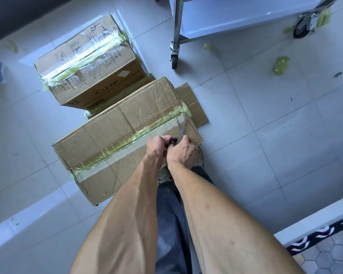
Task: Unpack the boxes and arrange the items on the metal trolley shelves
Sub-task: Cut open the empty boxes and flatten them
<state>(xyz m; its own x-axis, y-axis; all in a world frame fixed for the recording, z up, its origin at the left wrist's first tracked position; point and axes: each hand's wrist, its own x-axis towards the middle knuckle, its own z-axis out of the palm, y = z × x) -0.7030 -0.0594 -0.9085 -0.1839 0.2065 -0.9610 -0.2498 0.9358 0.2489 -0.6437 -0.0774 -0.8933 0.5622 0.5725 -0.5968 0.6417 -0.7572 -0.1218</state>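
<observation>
near box [115,143]: on the tiled floor at the person's feet, flaps taped down along the middle seam, creased and dented cardboard; I judge it soft at the faces, stiffer at the edges and corners
scissors [180,129]: blades lie open on the far end of the seam, points toward the greenish tape [147,127]; black handles sit between both hands
left hand [156,144]: fingers curled round the near handle loop, gripping it
right hand [183,152]: curled over the other handle, though the exact finger hold is probably hidden by the knuckles
far box [87,62]: just beyond, marked CLEAR, sealed with glossy tape
weight: likely heavy if bottles are inside, so better lifted from under the bottom corners than by the flaps
tape: slick, stringy, apt to cling to the blades
trolley [177,26]: leg and castor stand well apart to the upper right, lower shelf visible
floor scraps [280,65]: green tape bits near the trolley
</observation>
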